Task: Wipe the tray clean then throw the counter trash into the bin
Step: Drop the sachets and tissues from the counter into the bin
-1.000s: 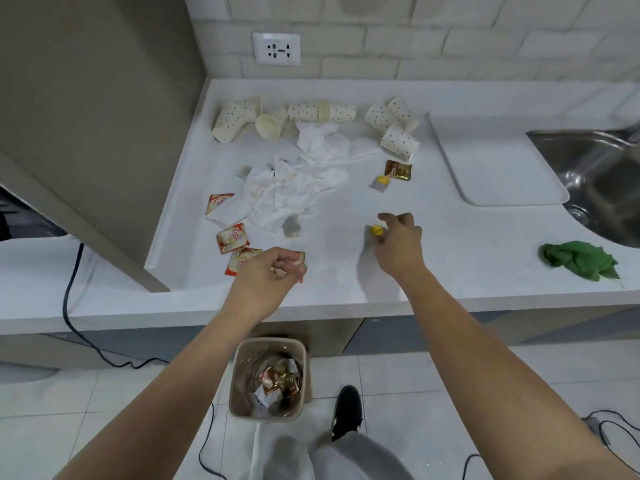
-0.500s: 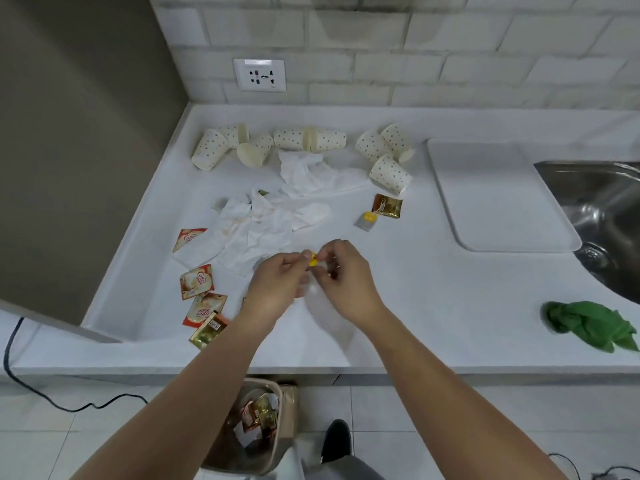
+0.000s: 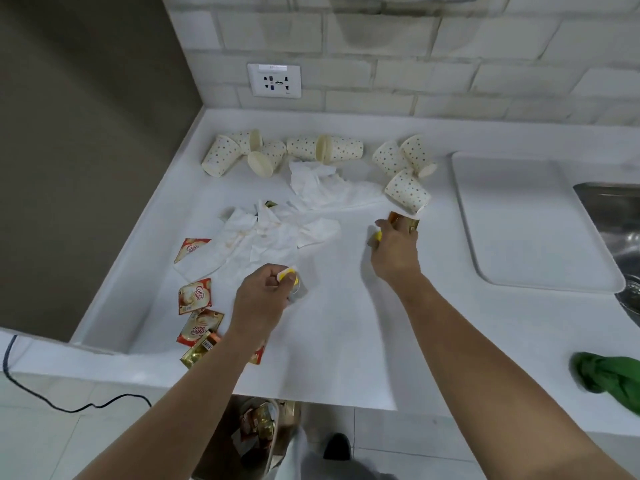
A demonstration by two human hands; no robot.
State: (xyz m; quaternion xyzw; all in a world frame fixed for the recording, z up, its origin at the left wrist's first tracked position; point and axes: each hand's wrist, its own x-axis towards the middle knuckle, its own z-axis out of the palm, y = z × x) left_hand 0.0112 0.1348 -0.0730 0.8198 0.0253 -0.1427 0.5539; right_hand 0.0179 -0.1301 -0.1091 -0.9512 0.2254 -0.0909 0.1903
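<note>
Half a second ago both hands met; now the left hand (image 3: pixel 266 292) clutches a yellow scrap (image 3: pixel 290 274) while the right hand (image 3: pixel 394 249), reaching out, closes on another wrapper (image 3: pixel 404 221), so clearing continues.

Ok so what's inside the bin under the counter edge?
The bin already holds a few crumpled sachets, gold and reddish. Most of its inside is hidden by the countertop and the person's left arm.

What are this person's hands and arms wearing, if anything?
Nothing shows on them. The left hand and the right hand are bare, with no gloves, rings or watch visible, and both forearms are uncovered as far as the picture's edge, with no sleeve in sight.
</note>
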